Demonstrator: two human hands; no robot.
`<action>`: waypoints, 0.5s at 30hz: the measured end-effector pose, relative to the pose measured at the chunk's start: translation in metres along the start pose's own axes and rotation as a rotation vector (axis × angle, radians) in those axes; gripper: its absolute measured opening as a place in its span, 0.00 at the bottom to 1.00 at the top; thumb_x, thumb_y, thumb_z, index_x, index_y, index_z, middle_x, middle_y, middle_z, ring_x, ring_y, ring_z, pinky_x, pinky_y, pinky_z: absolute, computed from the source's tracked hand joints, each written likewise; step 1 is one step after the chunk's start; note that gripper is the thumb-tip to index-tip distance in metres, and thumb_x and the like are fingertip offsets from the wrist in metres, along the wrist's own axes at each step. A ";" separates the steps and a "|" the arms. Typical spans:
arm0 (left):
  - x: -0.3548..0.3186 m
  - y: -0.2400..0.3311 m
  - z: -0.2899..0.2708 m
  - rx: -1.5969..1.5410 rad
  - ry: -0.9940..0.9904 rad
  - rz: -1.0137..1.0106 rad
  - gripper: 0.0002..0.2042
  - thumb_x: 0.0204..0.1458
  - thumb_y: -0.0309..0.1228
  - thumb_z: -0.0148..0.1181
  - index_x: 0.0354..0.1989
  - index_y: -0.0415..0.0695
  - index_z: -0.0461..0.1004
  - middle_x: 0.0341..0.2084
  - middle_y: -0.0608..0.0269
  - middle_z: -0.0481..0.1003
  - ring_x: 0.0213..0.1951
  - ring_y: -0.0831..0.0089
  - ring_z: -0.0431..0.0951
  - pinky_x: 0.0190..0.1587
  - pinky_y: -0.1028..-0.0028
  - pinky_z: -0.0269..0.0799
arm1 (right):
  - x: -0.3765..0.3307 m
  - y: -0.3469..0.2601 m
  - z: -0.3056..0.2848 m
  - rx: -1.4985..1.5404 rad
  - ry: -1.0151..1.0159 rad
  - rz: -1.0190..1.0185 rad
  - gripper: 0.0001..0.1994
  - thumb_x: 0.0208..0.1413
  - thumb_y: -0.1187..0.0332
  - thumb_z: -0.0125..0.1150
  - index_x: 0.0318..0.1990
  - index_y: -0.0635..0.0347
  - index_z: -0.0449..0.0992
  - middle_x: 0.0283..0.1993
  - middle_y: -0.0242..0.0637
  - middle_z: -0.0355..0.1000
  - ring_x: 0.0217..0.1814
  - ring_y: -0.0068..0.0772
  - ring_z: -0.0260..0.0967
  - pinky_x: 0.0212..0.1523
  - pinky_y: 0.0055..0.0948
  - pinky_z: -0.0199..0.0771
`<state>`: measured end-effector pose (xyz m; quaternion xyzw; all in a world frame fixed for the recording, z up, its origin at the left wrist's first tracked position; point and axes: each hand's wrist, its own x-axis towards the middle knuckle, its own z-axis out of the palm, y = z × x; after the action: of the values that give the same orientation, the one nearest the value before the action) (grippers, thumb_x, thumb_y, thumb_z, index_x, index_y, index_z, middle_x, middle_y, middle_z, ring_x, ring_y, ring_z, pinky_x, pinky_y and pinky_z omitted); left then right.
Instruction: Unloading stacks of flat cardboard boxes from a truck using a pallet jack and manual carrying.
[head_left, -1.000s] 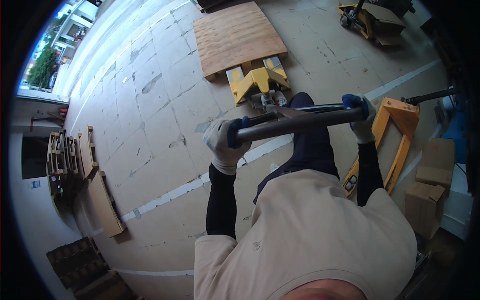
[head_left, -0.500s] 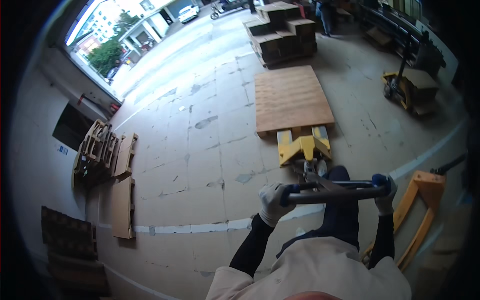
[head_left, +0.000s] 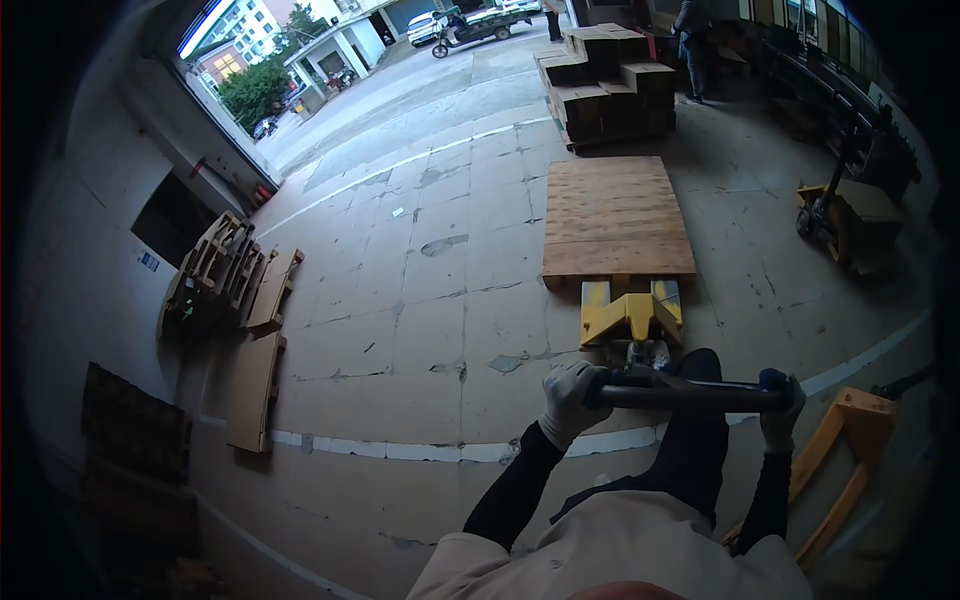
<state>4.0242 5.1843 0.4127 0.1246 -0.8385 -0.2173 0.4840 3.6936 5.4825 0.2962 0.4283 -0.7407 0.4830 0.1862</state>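
My left hand (head_left: 571, 398), in a pale glove, is closed around the left end of a dark handle bar (head_left: 690, 399). At the bar's right end, my right hand (head_left: 782, 412), also gloved, grips it. The bar belongs to a yellow pallet jack (head_left: 632, 318) standing in front of my legs. Its steering wheels sit below the bar, partly hidden by it. Beyond the yellow body, the forks run under a flat wooden pallet (head_left: 618, 215) with a plywood top, which hides most of their length.
Stacked cardboard boxes (head_left: 610, 92) stand beyond the pallet, with a person (head_left: 692, 45) nearby. An orange pallet jack (head_left: 850, 425) is close on my right; another loaded jack (head_left: 825, 215) stands farther off. Wooden pallets (head_left: 215, 265) lean along the left wall. A wide doorway opens outside.
The view has turned, so the pallet, boxes and jack appear farther right and lower. Both hands keep hold of the handle bar.
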 end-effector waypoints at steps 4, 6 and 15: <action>0.002 0.000 0.003 -0.023 -0.001 0.007 0.14 0.26 0.28 0.66 0.27 0.45 0.76 0.20 0.60 0.72 0.22 0.59 0.74 0.26 0.65 0.68 | 0.003 0.012 -0.011 0.082 -0.190 0.141 0.30 0.47 0.71 0.71 0.57 0.66 0.63 0.49 0.42 0.64 0.50 0.38 0.69 0.52 0.36 0.69; -0.001 -0.002 0.001 -0.018 -0.049 -0.007 0.16 0.24 0.28 0.65 0.29 0.46 0.75 0.21 0.60 0.72 0.24 0.59 0.74 0.27 0.64 0.68 | 0.014 -0.013 -0.012 0.124 -0.160 0.154 0.24 0.48 0.71 0.69 0.51 0.66 0.67 0.45 0.40 0.66 0.47 0.36 0.69 0.51 0.35 0.69; -0.006 -0.003 -0.007 -0.007 -0.016 0.003 0.15 0.25 0.29 0.66 0.28 0.46 0.75 0.20 0.60 0.73 0.23 0.59 0.75 0.27 0.64 0.68 | 0.038 -0.094 -0.014 0.194 -0.095 0.155 0.06 0.50 0.78 0.58 0.37 0.65 0.75 0.33 0.36 0.74 0.37 0.28 0.73 0.42 0.28 0.73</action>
<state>4.0333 5.1827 0.4094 0.1201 -0.8417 -0.2206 0.4779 3.7469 5.4614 0.3814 0.4083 -0.7291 0.5447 0.0708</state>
